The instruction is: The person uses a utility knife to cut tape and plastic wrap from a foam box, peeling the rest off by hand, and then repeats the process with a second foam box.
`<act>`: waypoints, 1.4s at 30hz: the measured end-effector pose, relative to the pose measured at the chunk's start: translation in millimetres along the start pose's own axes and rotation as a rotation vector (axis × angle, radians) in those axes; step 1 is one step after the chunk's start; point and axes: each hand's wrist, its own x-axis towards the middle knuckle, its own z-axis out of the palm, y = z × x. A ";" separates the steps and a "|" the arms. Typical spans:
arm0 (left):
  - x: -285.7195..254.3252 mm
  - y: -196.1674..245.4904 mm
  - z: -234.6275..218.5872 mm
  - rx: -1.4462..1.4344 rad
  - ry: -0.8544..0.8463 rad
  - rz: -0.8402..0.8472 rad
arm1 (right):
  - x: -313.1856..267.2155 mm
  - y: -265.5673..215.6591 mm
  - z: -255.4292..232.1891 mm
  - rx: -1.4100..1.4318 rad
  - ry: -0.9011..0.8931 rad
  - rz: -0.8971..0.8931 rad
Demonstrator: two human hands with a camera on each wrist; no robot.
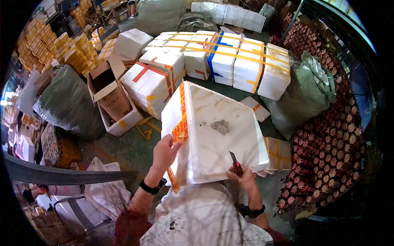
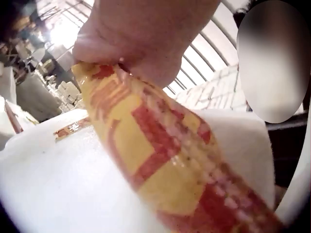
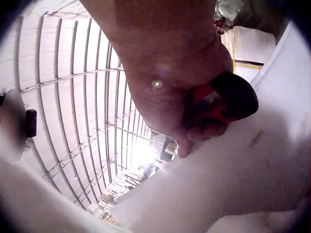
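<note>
A large white foam box (image 1: 230, 123) stands tilted in front of the person, grey scraps on its stained face. Yellow tape with red print (image 1: 181, 110) runs down its left side. The left hand (image 1: 166, 151) pinches a lifted piece of this tape; in the left wrist view the tape (image 2: 160, 145) stretches away, twisted, from the left hand (image 2: 136, 39). The right hand (image 1: 245, 179) grips a red and black knife (image 1: 235, 165), its blade pointing up, by the box's lower right. In the right wrist view the knife handle (image 3: 223, 99) lies within the right hand (image 3: 175, 82).
Taped white foam boxes (image 1: 246, 61) line the area beyond. An open cardboard carton (image 1: 111, 92) and a grey-green sack (image 1: 67, 102) stand at the left. Another sack (image 1: 291, 94) and a stack of dark red bundles (image 1: 328, 151) are at the right. A dark bar (image 1: 69, 174) crosses the lower left.
</note>
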 end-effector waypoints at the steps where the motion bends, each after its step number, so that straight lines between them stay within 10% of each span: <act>1: 2.3 4.0 5.5 0.025 -0.002 0.052 | -0.4 4.3 0.8 0.035 -0.001 -0.004; 10: 41.0 -17.1 20.6 -0.181 -0.210 0.483 | -3.7 8.0 1.7 0.127 -0.006 0.013; 15: 80.4 -49.1 9.7 -0.295 0.216 0.155 | -11.6 26.1 -4.1 0.152 0.086 -0.035; 28: 20.9 53.3 9.2 -0.002 -0.141 0.132 | -17.6 14.4 -5.3 0.047 0.035 -0.045; 42: 39.5 3.5 2.7 0.063 -0.170 0.247 | -18.6 27.4 7.0 0.149 0.075 -0.090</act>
